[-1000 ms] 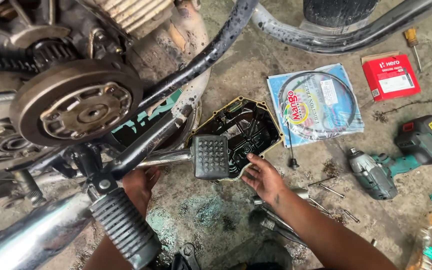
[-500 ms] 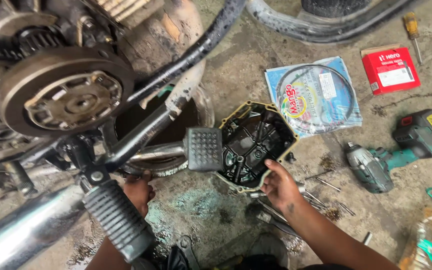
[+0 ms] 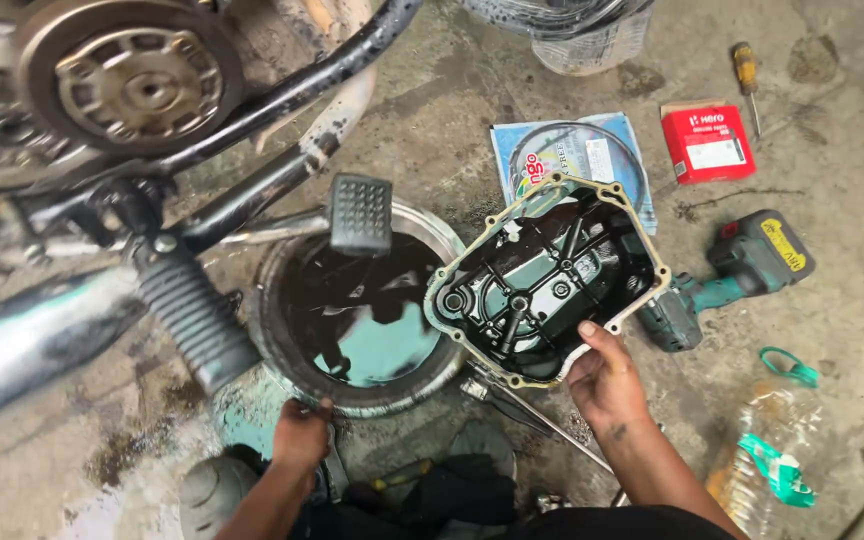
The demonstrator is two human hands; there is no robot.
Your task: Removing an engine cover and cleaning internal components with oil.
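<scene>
On a stained concrete floor, my right hand (image 3: 607, 385) grips the lower rim of an engine cover (image 3: 549, 280), fingers closed on its edge, holding it tilted, open side up, just beside a round pan of dark oil (image 3: 367, 310). My left hand (image 3: 300, 438) curls over the pan's near rim. A cordless drill (image 3: 727, 275) lies right of the cover, a red box (image 3: 707, 142) beyond.

We are in a motorcycle repair workshop: stained concrete floor (image 3: 832, 230), oil pan (image 3: 352, 320), bare clutch (image 3: 132, 85), drill (image 3: 742, 270), screwdriver (image 3: 747, 80).
</scene>
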